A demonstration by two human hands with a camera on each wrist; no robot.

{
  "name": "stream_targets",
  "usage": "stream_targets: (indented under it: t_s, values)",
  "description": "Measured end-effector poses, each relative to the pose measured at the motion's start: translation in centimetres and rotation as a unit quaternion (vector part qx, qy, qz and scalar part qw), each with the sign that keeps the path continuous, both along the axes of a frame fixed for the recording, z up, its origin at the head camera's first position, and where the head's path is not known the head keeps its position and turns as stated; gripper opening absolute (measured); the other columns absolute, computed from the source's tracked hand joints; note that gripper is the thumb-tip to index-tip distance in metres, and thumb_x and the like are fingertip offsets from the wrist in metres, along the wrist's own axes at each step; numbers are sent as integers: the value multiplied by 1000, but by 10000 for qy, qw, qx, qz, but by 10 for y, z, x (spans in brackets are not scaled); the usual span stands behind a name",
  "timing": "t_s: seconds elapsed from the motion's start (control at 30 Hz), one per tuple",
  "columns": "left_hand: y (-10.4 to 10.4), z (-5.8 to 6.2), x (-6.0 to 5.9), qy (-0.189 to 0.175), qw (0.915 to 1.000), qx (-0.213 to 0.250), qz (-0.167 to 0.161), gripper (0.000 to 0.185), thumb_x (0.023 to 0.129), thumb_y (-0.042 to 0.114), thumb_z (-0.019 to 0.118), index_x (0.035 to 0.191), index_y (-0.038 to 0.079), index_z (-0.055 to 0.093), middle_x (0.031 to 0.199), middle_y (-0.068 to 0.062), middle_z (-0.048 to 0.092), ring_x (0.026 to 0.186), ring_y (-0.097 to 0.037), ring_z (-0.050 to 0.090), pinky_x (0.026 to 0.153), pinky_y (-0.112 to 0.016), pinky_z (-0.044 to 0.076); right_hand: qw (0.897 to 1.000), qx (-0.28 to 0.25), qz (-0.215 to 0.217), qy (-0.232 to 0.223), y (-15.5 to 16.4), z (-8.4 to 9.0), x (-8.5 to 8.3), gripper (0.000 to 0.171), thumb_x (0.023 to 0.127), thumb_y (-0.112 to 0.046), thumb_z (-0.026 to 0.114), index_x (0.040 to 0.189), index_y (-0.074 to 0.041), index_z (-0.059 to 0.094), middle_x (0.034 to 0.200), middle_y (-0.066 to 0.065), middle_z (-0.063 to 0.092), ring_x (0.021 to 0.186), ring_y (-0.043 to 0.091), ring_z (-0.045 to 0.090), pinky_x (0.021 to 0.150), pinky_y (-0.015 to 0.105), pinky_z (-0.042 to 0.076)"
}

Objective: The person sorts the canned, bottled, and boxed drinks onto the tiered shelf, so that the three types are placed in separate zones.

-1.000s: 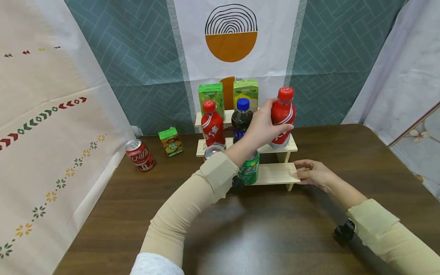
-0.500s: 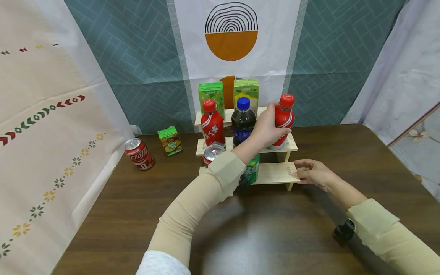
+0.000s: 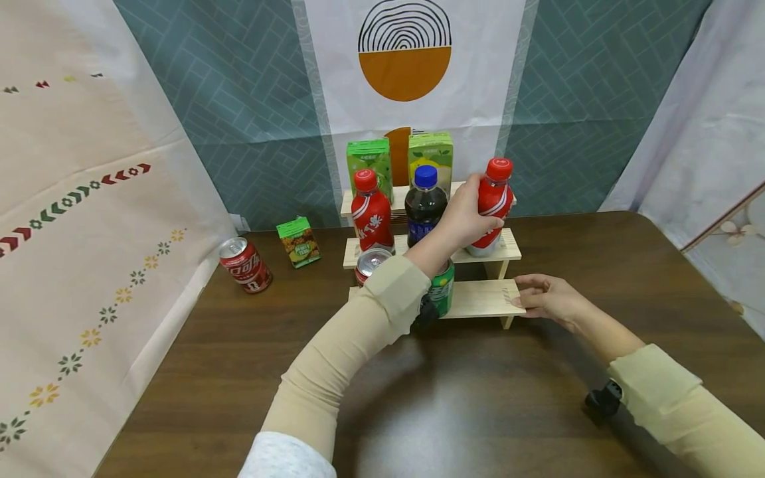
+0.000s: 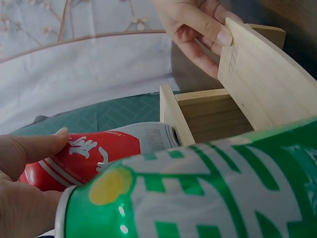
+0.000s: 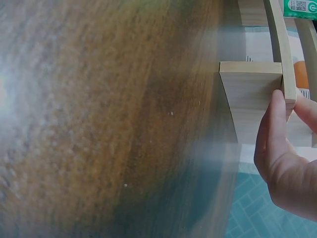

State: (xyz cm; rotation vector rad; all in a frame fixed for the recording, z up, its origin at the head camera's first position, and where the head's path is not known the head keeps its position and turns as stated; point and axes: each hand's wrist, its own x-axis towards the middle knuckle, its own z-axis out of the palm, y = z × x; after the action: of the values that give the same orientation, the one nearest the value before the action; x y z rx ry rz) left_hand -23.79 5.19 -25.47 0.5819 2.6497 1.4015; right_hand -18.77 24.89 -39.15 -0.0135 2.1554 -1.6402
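My left hand [image 3: 465, 216] grips a red soda bottle [image 3: 491, 202] that stands at the right end of the middle step of a three-step wooden rack [image 3: 481, 299]. In the left wrist view the same red bottle [image 4: 94, 156] lies between my fingers. My right hand [image 3: 546, 299] holds the right end of the lowest step [image 5: 257, 89], thumb against its edge. On the middle step also stand a second red bottle [image 3: 370, 212] and a dark bottle with a blue cap [image 3: 424, 206]. A green can [image 3: 442, 292] and a red can [image 3: 370, 262] sit on the lowest step.
Two green juice cartons [image 3: 397, 159] stand on the top step. A red cola can [image 3: 245, 265] and a small green carton [image 3: 299, 242] sit on the dark wooden table [image 3: 466, 398] to the left. Fabric walls close in on both sides and behind.
My left hand has lowered the red bottle from above the middle step down onto it. The right hand has stayed on the lowest step.
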Motion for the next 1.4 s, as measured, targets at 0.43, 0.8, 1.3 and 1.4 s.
stream_targets:
  t_s: [0.43, 0.8, 1.3, 1.4]
  values:
    - [-2, 1, 7, 170, 9998, 64, 114, 76, 82, 6, 73, 144, 8, 29, 139, -8, 48, 126, -21, 49, 106, -37, 42, 10000, -5, 40, 61, 2, -1, 0, 70, 91, -11, 61, 143, 13, 21, 112, 14, 58, 83, 6, 63, 77, 25, 56]
    - [-16, 4, 30, 545, 9983, -180, 42, 78, 83, 20, 74, 146, 11, 30, 139, -7, 46, 128, -21, 44, 103, -35, 45, 10000, -71, 36, 21, 3, -2, -1, 71, 91, -10, 61, 144, 12, 20, 115, 16, 54, 84, 6, 62, 76, 24, 56]
    - [-60, 7, 69, 927, 9949, -279, -269, 58, 85, 25, 71, 136, 11, 47, 136, -7, 51, 124, -20, 47, 92, -32, 52, 10000, 3, -5, -71, 1, -2, -2, 69, 92, -11, 61, 144, 10, 21, 120, 20, 52, 85, 8, 61, 77, 24, 56]
    - [-73, 7, 73, 1005, 9947, -108, -187, 56, 84, 22, 72, 134, 11, 49, 137, -8, 48, 125, -22, 48, 92, -32, 53, 9999, 7, -5, -104, 1, -2, -3, 69, 92, -10, 60, 145, 10, 21, 122, 22, 50, 85, 9, 60, 78, 25, 56]
